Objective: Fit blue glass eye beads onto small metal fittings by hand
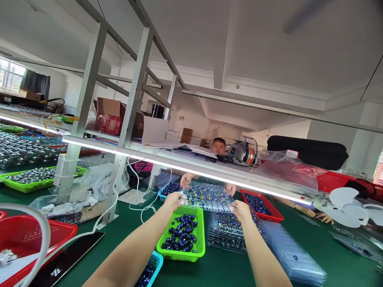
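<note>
A clear plastic tray point(206, 195) filled with small dark-blue round parts is held level under the lit shelf. My left hand point(172, 200) grips its near left corner, and my right hand point(241, 210) its near right corner. Across from me, a co-worker's hands point(186, 181) hold the far side of the same tray. Below it stands a green basket point(200, 239) with loose dark-blue parts inside. Beneath my right forearm lies a stack of filled clear trays point(226, 235).
A stack of clear trays point(295, 255) lies at right, near a white fan point(344, 205). A red basket point(277, 215) of blue parts is behind. A blue basket point(158, 263) sits at the front. Shelf posts point(119, 175) and white cables point(115, 195) stand left.
</note>
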Demonstrator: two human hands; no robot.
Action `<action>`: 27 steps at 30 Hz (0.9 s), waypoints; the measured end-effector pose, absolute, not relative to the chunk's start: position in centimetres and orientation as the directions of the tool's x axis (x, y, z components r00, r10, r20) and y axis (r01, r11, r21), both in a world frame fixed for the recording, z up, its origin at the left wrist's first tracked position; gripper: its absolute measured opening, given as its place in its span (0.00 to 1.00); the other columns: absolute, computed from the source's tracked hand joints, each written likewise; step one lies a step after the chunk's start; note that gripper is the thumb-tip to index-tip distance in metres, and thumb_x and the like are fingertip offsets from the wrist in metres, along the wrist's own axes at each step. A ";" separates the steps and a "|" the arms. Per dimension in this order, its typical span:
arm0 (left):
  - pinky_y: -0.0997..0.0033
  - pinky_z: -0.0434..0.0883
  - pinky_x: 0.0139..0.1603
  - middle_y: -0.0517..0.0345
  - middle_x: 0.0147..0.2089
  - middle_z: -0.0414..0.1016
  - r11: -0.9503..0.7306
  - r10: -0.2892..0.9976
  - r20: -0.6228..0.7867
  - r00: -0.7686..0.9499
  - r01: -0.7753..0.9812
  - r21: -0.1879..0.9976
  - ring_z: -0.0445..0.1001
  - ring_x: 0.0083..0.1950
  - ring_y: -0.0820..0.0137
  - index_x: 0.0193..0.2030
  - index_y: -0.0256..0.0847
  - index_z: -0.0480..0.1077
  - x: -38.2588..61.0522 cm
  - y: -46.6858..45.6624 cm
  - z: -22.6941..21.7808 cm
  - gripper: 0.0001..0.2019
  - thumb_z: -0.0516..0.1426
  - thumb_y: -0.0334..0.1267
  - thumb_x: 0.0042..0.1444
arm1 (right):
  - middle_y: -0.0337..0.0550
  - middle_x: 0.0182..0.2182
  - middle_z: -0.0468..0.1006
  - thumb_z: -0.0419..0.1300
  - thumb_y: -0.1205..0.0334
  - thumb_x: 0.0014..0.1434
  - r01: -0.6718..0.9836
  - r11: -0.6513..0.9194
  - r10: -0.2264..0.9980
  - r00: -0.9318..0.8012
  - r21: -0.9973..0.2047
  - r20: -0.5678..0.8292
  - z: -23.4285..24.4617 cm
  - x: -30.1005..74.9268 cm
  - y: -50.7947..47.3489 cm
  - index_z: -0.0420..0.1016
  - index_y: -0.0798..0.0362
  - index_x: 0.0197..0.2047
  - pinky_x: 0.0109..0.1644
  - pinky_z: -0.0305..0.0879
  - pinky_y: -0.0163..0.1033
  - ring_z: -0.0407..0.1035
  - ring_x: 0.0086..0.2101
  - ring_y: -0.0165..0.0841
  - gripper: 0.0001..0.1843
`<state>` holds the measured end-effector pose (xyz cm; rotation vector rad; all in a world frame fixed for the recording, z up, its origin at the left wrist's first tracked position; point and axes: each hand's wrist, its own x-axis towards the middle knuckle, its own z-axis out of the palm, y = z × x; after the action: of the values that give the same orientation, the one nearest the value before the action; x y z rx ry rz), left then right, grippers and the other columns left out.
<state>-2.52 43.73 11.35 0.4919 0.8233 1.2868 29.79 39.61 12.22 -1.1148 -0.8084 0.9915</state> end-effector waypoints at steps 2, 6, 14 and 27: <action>0.54 0.75 0.51 0.47 0.57 0.71 0.221 0.967 -0.252 0.045 -0.647 0.730 0.75 0.52 0.61 0.58 0.37 0.68 -2.3 44.2 11.4 0.18 0.58 0.41 0.64 | 0.48 0.53 0.73 0.59 0.56 0.66 -0.256 0.117 0.927 0.374 -0.959 0.013 12.2 29.9 39.9 0.70 0.53 0.56 0.50 0.73 0.49 0.72 0.48 0.38 0.17; 0.54 0.76 0.50 0.48 0.56 0.72 0.150 0.981 -0.196 0.004 -0.661 0.735 0.75 0.51 0.61 0.57 0.37 0.68 -1.8 44.1 11.9 0.17 0.58 0.41 0.64 | 0.48 0.52 0.74 0.60 0.56 0.66 -0.308 0.138 0.922 0.387 -0.941 0.009 12.3 29.6 39.5 0.69 0.55 0.56 0.48 0.74 0.48 0.73 0.46 0.38 0.19; 0.64 0.76 0.48 0.27 0.64 0.62 0.121 0.989 -0.148 -0.004 -0.546 0.829 0.75 0.57 0.52 0.64 0.30 0.59 -0.1 39.3 14.0 0.30 0.58 0.48 0.62 | 0.53 0.49 0.78 0.59 0.62 0.65 -0.271 0.105 0.966 0.258 -0.957 0.033 12.1 28.7 31.9 0.71 0.54 0.52 0.41 0.76 0.40 0.79 0.40 0.36 0.12; 0.60 0.65 0.66 0.50 0.55 0.77 0.433 0.755 -0.236 0.611 -0.194 0.880 0.66 0.68 0.57 0.48 0.46 0.74 -0.3 12.8 3.6 0.13 0.61 0.31 0.56 | 0.44 0.64 0.68 0.74 0.56 0.46 0.412 -0.230 0.942 0.322 -0.882 -0.095 1.1 34.0 -3.8 0.68 0.42 0.64 0.71 0.47 0.57 0.57 0.65 0.50 0.42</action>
<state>-0.29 12.79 3.56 0.9456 0.6912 0.6536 34.03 -3.84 1.13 -1.7979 -1.2087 0.8456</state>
